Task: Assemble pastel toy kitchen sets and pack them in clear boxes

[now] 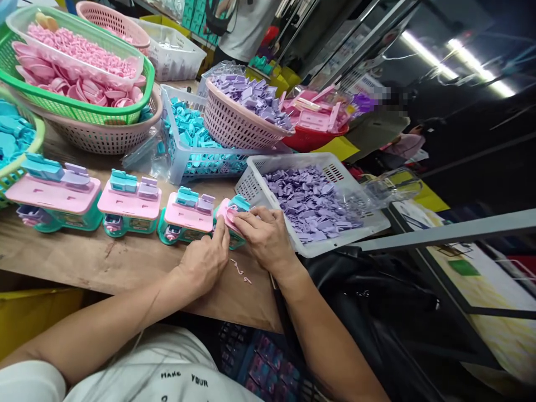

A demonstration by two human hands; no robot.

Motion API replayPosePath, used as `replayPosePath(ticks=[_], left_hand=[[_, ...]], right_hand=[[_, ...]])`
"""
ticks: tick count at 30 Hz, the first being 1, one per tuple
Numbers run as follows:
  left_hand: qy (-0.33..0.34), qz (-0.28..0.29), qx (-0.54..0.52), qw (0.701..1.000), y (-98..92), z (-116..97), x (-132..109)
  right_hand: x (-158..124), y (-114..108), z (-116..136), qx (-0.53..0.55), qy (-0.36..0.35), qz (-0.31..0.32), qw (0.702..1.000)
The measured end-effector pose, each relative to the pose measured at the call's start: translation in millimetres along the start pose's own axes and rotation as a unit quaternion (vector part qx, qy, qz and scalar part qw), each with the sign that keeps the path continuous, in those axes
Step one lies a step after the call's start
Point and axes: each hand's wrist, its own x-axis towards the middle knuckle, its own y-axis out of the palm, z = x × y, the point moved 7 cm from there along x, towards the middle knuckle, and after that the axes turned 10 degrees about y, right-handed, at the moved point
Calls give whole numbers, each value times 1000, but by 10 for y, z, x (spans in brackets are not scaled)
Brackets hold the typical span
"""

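At the right end of a row of small plastic toys, my two hands meet over one toy [221, 210] with a pink top, a teal base and a blue piece at its back. My right hand [268, 237] pinches a pink oval part [230, 216] against the pink top. From the left, my left hand [207, 259] grips the toy's front edge, its index finger stretched along the top. My hands hide much of this toy. Left of it stand three similar toys, the nearest toy [189, 216] carrying blue and purple pieces on its pink top.
Small curled pink bits [238, 268] lie on the wooden table [138, 262] before my hands. A white basket [312, 245] of purple parts stands to the right. Behind are a blue crate [178, 167], a pink basket [238, 120] and a green basket [75, 105]. A person [247, 30] stands beyond.
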Motion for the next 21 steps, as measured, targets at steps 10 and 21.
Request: replayPosePath(ticks=[10,21], left_hand=[[0,39,19,999,4,-11,32],[19,27,-47,998,46,-44,44]], right_hand=[[140,-1,2,41,-7,-17,999],[-24,-15,-102,11,51,-12,999]])
